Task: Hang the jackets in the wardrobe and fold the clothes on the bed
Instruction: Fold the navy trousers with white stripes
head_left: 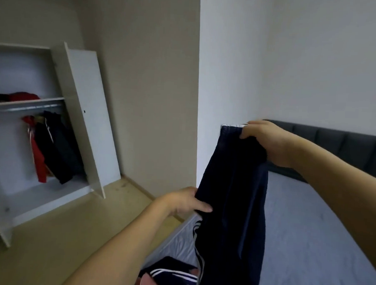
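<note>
Jackets hang from the rail inside the open wardrobe at the far left, a red one beside several dark ones, all slanting toward the right. Above them, on the wardrobe's shelf, lie a red and a dark bundle. The wardrobe door stands swung out against the beige wall. Further right, over the near edge of the bed, the left hand pinches the lower left edge of a pair of dark navy trousers, thumb on the front of the cloth and the other fingers hidden behind it. The trousers hang lengthwise in the air, their white side stripes showing low on the left edge. Beneath them, at the bottom of the view, a dark garment with white stripes lies crumpled on the mattress. At the top of the trousers the right hand grips the waistband, fingers curled over it. Behind that hand runs the dark padded headboard against the white wall.
</note>
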A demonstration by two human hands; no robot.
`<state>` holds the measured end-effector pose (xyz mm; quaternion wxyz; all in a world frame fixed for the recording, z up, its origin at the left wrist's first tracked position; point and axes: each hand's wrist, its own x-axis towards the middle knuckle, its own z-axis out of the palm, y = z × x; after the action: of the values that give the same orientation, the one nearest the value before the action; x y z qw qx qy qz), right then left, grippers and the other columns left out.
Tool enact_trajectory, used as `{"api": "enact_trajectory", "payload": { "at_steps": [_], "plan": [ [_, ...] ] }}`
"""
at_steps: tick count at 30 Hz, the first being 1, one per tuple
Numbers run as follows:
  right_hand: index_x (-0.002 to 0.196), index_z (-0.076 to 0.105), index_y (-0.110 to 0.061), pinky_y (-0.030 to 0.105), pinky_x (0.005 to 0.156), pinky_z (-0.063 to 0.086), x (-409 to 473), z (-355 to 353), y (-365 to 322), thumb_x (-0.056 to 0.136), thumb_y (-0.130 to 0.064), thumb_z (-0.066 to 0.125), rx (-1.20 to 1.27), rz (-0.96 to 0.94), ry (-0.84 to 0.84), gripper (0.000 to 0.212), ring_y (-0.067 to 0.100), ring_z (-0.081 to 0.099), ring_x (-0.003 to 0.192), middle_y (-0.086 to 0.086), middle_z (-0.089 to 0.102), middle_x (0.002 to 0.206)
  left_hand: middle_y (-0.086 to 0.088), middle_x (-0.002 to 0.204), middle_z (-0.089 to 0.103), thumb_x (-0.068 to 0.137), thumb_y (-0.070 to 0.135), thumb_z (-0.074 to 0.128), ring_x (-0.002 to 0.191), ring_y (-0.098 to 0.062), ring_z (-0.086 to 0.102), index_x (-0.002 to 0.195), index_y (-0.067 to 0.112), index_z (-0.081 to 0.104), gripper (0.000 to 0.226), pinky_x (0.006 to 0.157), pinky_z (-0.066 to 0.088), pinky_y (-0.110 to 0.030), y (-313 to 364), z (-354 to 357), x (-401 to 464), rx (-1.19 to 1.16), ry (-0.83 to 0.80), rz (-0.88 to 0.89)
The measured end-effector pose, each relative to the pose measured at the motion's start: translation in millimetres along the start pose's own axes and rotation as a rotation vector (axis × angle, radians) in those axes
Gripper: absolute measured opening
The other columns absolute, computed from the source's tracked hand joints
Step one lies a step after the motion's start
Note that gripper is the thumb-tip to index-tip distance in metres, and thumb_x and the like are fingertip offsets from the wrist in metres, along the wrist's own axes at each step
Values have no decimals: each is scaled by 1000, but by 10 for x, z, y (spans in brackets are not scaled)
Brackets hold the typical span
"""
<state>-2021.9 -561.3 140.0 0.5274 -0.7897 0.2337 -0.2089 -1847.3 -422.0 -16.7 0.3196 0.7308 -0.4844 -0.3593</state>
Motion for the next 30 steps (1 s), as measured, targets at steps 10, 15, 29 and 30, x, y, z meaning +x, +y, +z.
{"api": "enact_trajectory", "payload": {
  "at_steps": [10,15,29,30],
  "plan": [
    [71,55,-8,30,53,37,-1432,-1752,314,91,-48,58,-313,-239,365,45,16,46,49,-1,51,55,10,89,76,81,48,75,84,-8,73,95,26,74,26,77,54,-23,1951,680,-886,198,342,98],
    [97,63,-9,40,79,52,-1813,-2304,216,94,-21,53,-243,-265,375,15,30,64,82,18,68,96,-1,98,75,98,27,52,90,-19,70,107,28,66,17,93,52,-40,2854,1092,-1136,194,360,106],
    [73,50,-21,17,41,28,-3056,-3228,129,79,14,28,-450,-612,171,42,16,34,51,1,39,63,-19,104,70,90,-10,44,90,-22,71,113,5,65,34,75,58,-26,4472,2420,-1806,-67,379,333],
    [74,49,-16,17,41,27,-3202,-3311,141,80,15,28,-424,-628,160,38,16,33,52,2,39,64,-18,101,72,92,-4,53,88,-22,71,109,6,66,24,78,58,-27,4576,2608,-1839,29,463,354]
  ]
}}
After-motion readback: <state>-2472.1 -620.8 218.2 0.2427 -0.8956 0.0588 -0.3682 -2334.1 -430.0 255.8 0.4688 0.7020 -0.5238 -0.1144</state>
